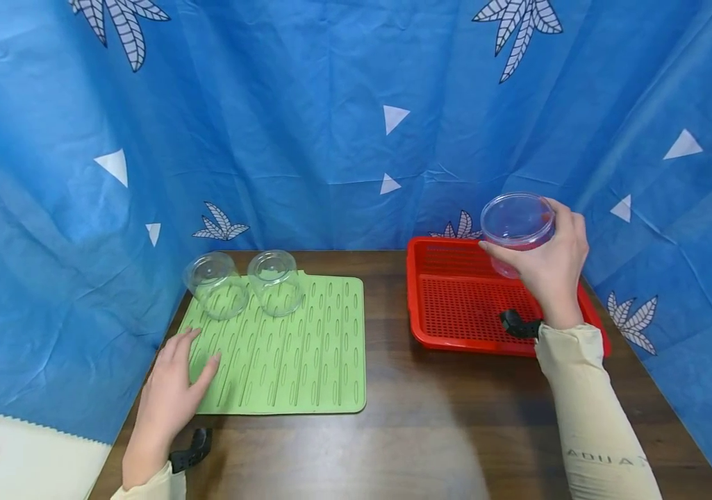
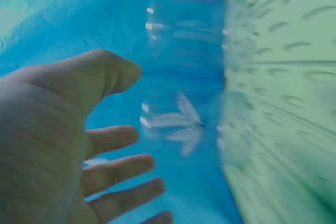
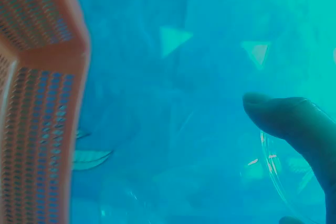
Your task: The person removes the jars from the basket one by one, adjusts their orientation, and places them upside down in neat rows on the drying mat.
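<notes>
My right hand [image 1: 554, 260] grips a clear plastic jar [image 1: 515, 221] near its rim, with thumb and fingers on opposite sides. This jar is raised over the back right part of a red basket [image 1: 415, 305]. In the right wrist view the thumb lies against the jar's curved edge [image 3: 273, 174]. My left hand [image 1: 171, 382] hovers at the left edge of a green mat [image 1: 324, 361], fingers spread and holding nothing. Two more clear jars, a left one [image 1: 217, 286] and a right one [image 1: 276, 283], stand side by side on the mat's back part.
A brown wooden table [image 1: 387, 389] carries the mat on the left and the basket on the right. Blue patterned cloth [image 1: 330, 139] hangs behind and along both sides. Pale cloth [image 1: 12, 451] shows at the lower left.
</notes>
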Tool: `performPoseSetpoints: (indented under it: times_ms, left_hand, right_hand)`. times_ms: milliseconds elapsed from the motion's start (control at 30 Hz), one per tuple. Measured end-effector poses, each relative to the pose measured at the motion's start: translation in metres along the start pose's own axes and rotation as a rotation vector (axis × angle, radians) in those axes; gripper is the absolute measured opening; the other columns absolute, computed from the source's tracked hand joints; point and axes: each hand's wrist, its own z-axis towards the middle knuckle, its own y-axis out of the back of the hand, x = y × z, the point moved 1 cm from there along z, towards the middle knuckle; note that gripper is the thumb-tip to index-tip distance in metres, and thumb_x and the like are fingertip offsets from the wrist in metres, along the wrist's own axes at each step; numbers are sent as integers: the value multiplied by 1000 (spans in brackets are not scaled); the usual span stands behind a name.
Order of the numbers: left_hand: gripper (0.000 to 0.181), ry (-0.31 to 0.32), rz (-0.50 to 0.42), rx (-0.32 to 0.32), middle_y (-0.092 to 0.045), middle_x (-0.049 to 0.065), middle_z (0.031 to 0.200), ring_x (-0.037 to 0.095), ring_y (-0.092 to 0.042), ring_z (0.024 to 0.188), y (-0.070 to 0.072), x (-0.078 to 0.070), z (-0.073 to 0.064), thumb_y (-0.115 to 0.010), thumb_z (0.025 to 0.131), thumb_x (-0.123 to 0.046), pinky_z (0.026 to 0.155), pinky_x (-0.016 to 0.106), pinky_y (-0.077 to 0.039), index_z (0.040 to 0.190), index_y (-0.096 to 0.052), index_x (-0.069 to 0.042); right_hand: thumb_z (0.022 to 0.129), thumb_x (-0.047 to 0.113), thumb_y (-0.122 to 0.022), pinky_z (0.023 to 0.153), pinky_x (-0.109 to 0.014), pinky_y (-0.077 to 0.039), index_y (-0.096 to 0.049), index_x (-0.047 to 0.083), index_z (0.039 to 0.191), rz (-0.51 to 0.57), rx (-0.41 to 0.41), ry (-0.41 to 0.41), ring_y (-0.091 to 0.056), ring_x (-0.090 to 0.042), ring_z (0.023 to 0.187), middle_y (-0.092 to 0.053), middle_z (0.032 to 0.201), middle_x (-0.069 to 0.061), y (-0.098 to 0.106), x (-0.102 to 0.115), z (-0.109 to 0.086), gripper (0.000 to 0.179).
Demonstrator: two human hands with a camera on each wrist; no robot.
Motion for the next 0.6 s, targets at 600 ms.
performPoseSetpoints:
  times_ms: [600]
  left_hand:
    - [86,-339,-222,-133,-51,12,164,37,-48,151,25,-97,95,-92,89,-26,116,65,-43,162,-51,-6]
  right_hand:
    - [77,34,-100,113,-58,-38,-55,26,158,-17,-129,347,-40,-24,147,-50,150,-18,6,80,-21,93]
